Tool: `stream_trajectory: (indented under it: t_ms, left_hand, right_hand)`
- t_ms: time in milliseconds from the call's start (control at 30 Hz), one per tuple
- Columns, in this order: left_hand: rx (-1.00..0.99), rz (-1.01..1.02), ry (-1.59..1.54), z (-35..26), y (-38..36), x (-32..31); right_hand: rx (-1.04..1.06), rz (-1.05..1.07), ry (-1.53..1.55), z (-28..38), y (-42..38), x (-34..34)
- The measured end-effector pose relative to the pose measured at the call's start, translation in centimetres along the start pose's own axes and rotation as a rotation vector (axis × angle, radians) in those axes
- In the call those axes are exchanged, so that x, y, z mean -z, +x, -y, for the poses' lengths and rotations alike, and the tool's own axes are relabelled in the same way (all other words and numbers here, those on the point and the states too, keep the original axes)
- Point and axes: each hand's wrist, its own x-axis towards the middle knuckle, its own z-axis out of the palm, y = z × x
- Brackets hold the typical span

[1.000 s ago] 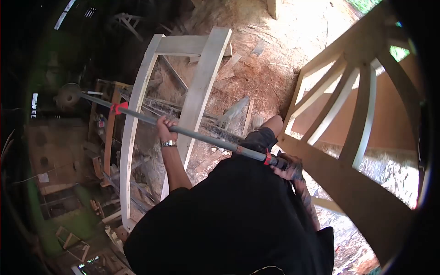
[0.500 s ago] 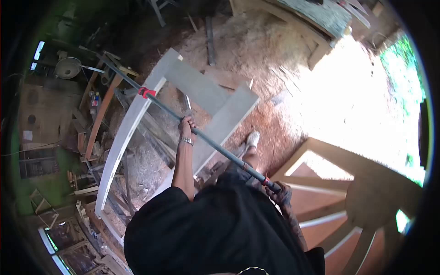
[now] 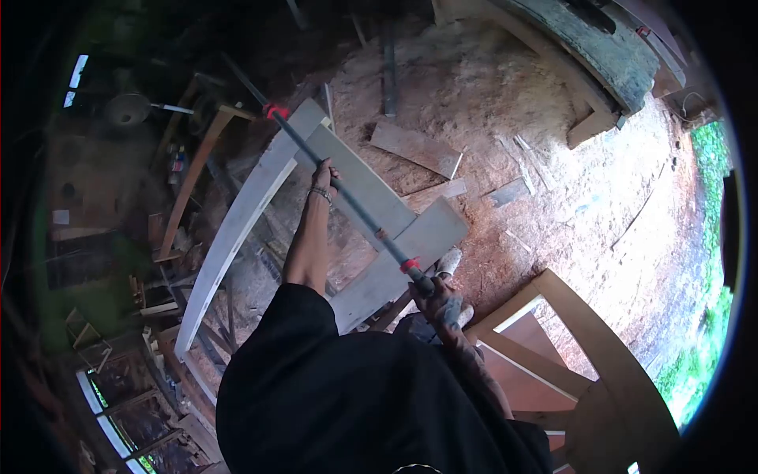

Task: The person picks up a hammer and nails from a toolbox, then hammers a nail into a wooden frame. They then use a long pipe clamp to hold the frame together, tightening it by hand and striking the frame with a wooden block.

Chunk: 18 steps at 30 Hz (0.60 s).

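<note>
A long grey bar clamp (image 3: 359,211) with red fittings slants over a pale wooden frame (image 3: 367,186) that has a curved outer piece. My left hand (image 3: 325,177), a band at its wrist, is wrapped round the middle of the bar. At the lower end, my right hand (image 3: 437,302) grips the clamp just below a red fitting and the dark handle. The other red fitting (image 3: 276,110) sits near the top corner of the curved piece; whether it touches the wood I cannot tell.
A spoked wooden panel (image 3: 616,355) stands at lower right. Wood offcuts (image 3: 414,148) lie on the dusty ground. An orange-brown curved piece (image 3: 192,186) leans at left, near a fan (image 3: 128,110). A worn bench (image 3: 584,43) is at upper right.
The clamp and both hands have shifted toward the far side of the frame. My right hand has come up and left, from beside the spoked panel to near the frame's right corner.
</note>
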Motion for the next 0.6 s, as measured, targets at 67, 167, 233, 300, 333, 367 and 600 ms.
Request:
stream_trajectory:
  t_ms: [67, 167, 233, 300, 333, 367, 600]
  left_hand:
    - [0.000, -0.016, 0.014, 2.0, 1.0, 0.0]
    - [-0.065, -0.068, 0.032, 5.3, -0.3, -1.3]
    - [-0.104, -0.083, 0.049, 5.8, -1.2, -1.9]
    - [-0.146, -0.136, 0.140, 6.6, -0.9, -2.2]
    - [-0.146, -0.159, 0.321, 6.5, -0.5, -2.1]
    - [-0.133, -0.180, 0.506, 6.7, -0.4, -1.7]
    - [-0.080, 0.021, 0.772, 10.0, -11.2, -3.4]
  right_hand:
    - [-0.049, -0.023, -0.066, -0.8, 0.0, -0.1]
    - [-0.017, -0.044, -0.017, -3.9, -0.1, 0.1]
    - [-0.004, 0.021, -0.073, -6.3, 0.0, -0.6]
    - [-0.011, 0.089, -0.089, -7.3, 0.2, -0.7]
    - [0.014, 0.078, -0.092, -7.5, 0.5, -0.8]
    - [0.029, 0.077, -0.097, -7.3, 0.6, -0.5]
    - [0.027, 0.107, 0.020, -6.7, 1.5, 0.3]
